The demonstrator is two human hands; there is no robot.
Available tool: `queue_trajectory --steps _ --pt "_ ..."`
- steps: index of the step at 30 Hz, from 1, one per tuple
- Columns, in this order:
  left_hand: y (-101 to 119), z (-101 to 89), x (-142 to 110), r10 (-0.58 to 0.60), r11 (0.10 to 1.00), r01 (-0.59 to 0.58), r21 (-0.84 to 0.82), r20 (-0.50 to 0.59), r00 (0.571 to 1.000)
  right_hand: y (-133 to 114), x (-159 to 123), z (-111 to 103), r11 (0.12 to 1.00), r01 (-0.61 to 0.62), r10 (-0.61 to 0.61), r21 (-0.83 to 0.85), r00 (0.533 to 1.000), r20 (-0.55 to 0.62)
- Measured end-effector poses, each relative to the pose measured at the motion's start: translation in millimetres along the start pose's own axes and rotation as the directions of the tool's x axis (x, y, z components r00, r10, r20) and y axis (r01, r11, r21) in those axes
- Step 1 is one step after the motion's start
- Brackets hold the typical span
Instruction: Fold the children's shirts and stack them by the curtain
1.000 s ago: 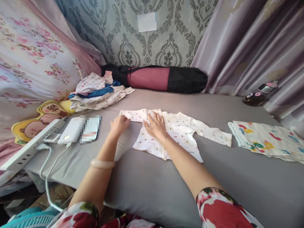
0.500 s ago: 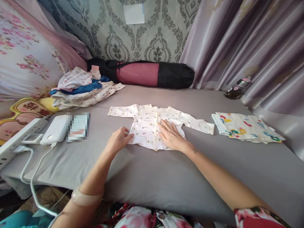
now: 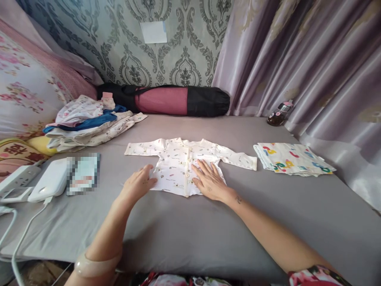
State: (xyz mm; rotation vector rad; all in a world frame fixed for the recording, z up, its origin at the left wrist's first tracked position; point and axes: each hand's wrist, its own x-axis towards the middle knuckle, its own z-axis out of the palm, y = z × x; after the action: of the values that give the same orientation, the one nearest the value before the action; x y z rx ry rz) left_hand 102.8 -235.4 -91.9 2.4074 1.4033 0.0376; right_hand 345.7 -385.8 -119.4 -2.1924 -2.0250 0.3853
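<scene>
A small white baby shirt (image 3: pixel 171 169) with tiny printed figures and a front button band lies spread flat, both sleeves stretched out sideways. My right hand (image 3: pixel 210 180) rests flat on its lower right front, fingers spread. At the shirt's lower left edge is my left hand (image 3: pixel 139 180), fingers apart from the thumb and nothing visible between them. The thumb tip is close to the hem; whether it touches the cloth I cannot tell.
Folded cloth with colourful prints (image 3: pixel 294 159) lies to the right, a bottle (image 3: pixel 279 114) behind it. At left are a clothes pile (image 3: pixel 89 123), a white power bank (image 3: pixel 50 180), a blurred flat object (image 3: pixel 85 174) and a power strip (image 3: pixel 19 178). A long rolled bag (image 3: pixel 162 100) lies along the wall.
The camera view has shifted a little, moving the scene left and down. My left hand's fingers have lifted and opened slightly; my right hand stays flat on the shirt.
</scene>
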Motion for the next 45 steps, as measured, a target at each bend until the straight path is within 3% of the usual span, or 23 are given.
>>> queue_trajectory --steps 2,5,8,11,14,17,19,21,28,30,35,38,42,45 --pt "19 2.7 7 0.099 0.993 -0.096 0.062 -0.052 0.994 0 3 -5 1.0 0.006 -0.006 0.012 1.0 0.01" --pt "57 13.4 25 0.292 0.955 -0.294 -0.029 -0.056 0.955 -2 12 -11 0.999 -0.021 0.022 0.025 0.999 -0.028" --pt "95 27.9 49 0.409 0.907 -0.414 -0.077 -0.079 0.909 -5 21 -8 0.996 -0.079 0.081 0.049 0.996 -0.032" --pt "123 40.1 71 0.419 0.897 -0.427 -0.113 -0.091 0.903 -1 25 -5 0.996 -0.061 0.06 0.072 0.998 0.013" --pt "138 49.5 83 0.383 0.907 -0.396 -0.145 -0.108 0.917 14 31 -15 0.991 0.01 -0.005 0.13 0.999 -0.034" --pt "145 58.3 85 0.373 0.915 -0.385 -0.118 -0.112 0.921 40 45 -33 0.981 -0.028 0.061 0.191 0.983 -0.173" --pt "148 64.1 83 0.379 0.917 -0.39 -0.084 -0.122 0.917 59 60 -43 0.973 -0.132 0.177 0.189 0.954 -0.244" --pt "149 69.8 81 0.406 0.907 -0.417 -0.054 -0.151 0.901 77 78 -47 0.953 -0.249 0.286 0.171 0.927 -0.242" --pt "150 86.6 78 0.654 0.749 -0.662 -0.024 -0.129 0.745 105 122 -43 0.935 -0.347 0.353 0.068 0.923 -0.152" --pt "150 91.9 76 0.681 0.729 -0.684 0.023 -0.124 0.722 107 125 -43 0.935 -0.349 0.355 0.069 0.925 -0.137" --pt "153 104.5 69 0.668 0.742 -0.652 0.154 -0.087 0.739 108 123 -38 0.968 -0.251 0.238 -0.023 0.939 -0.247" --pt "154 107.5 68 0.657 0.748 -0.643 0.163 -0.047 0.752 108 122 -33 0.965 -0.259 0.239 -0.045 0.936 -0.26" --pt "156 103.6 71 0.642 0.763 -0.637 0.11 -0.014 0.766 102 114 -35 0.966 -0.254 0.235 -0.047 0.94 -0.247" --pt "153 94.8 77 0.641 0.765 -0.643 -0.034 -0.057 0.765 87 97 -38 0.976 -0.213 0.19 -0.039 0.927 -0.325"
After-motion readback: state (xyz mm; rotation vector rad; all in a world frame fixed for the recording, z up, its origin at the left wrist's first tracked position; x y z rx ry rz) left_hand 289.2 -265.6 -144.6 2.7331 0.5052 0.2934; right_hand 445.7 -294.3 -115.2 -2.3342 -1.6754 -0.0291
